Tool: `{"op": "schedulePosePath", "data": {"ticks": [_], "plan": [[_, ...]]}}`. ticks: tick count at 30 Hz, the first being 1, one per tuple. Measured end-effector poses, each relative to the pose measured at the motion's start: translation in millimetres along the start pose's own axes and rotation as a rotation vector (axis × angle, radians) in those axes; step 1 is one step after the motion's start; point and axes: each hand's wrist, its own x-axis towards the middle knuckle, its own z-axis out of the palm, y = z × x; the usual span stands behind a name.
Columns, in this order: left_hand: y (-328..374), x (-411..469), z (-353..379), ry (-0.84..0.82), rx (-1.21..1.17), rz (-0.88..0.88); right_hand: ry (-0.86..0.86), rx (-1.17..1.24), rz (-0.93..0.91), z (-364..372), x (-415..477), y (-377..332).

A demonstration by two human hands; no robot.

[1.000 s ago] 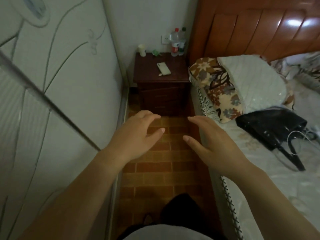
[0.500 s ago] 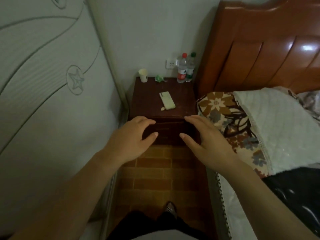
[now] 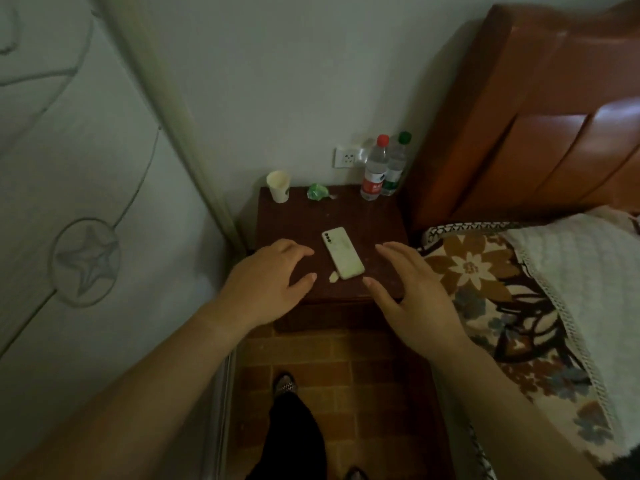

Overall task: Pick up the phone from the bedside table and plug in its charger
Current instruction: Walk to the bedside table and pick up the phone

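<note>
Item: phone [image 3: 343, 252], pale, lying flat and camera-side up on the dark counter [image 3: 294, 216], slanted, between the two sets of fingers and touching neither. Small pale scrap [image 3: 333, 277] just beside its near corner, close to the left thumb tip; whether it is a plug, a cap or litter cannot be told. Left hand [image 3: 266, 278]: palm down, fingers spread wide and curved, empty, hovering over the counter's near left part. Right hand [image 3: 412, 292]: palm turned inward, fingers wide and slightly curled, empty, just right of the phone. Both forearms reach forward from the near edge of view, wrists level. Beyond the fingers, at the counter's far edge: paper cup [image 3: 278, 186], green crumpled wrapper [image 3: 317, 192], two water bottles [image 3: 382, 169] standing together, wall socket [image 3: 346, 156] behind them. Right of the right hand: bed with flowered pillow [image 3: 485, 282]. No charger cable is seen anywhere. Risks, as judged: the phone lies flat with little edge to catch, so a pinch from either side could push it along the counter toward the front edge and the brick floor; a hasty reach for the socket could topple the bottles, which stand partly in front of it; dim light may hinder finding the cable and the port.
</note>
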Motion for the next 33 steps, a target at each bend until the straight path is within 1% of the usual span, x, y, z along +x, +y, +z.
{"op": "schedulePosePath", "data": {"ticks": [4, 8, 13, 17, 19, 22, 26, 30, 33], "plan": [[-42, 74, 4, -0.066, 0.018, 0.016, 0.033, -0.025, 0.104, 35, 56, 18], [-78, 133, 28, -0.098, 0.036, 0.060, 0.053, -0.027, 0.186, 76, 101, 47], [-120, 189, 85, -0.136, 0.034, 0.126, 0.051, -0.011, 0.273, 137, 135, 105], [-151, 227, 147, -0.170, 0.006, 0.127, 0.048, -0.004, 0.349, 191, 143, 160], [-163, 240, 179, -0.183, -0.017, 0.124, 0.050, 0.013, 0.377, 220, 141, 182], [-174, 253, 221, -0.191, -0.016, 0.119, 0.068, 0.009, 0.373, 260, 137, 202], [-184, 265, 255, -0.183, 0.010, 0.118, 0.070, -0.054, 0.404, 300, 134, 215], [-188, 272, 270, -0.206, 0.023, 0.109, 0.043, -0.103, 0.441, 315, 133, 225], [-188, 270, 272, -0.199, -0.003, 0.092, 0.017, -0.104, 0.416, 310, 133, 232]]}}
